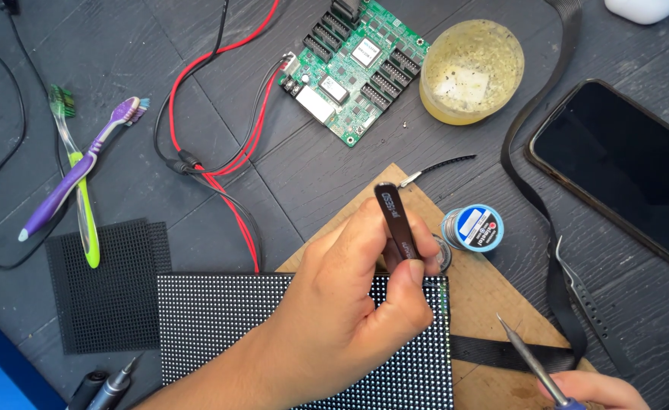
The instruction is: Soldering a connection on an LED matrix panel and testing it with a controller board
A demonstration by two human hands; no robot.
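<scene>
The left hand (349, 304) has its grip closed around black tweezers (396, 220), tips hidden behind the fingers, over the right edge of the dotted black LED matrix panel (220, 326). The right hand (596, 389), barely in view at the bottom edge, grips a soldering iron (524, 357) whose bare tip hovers just beside the flat black ribbon cable (501, 353); a slip could likely scorch the cable or panel. The small solder spool (472, 228) crowds the brown board (494, 296). Open room on the dark wooden bench (327, 175) lies above the board.
</scene>
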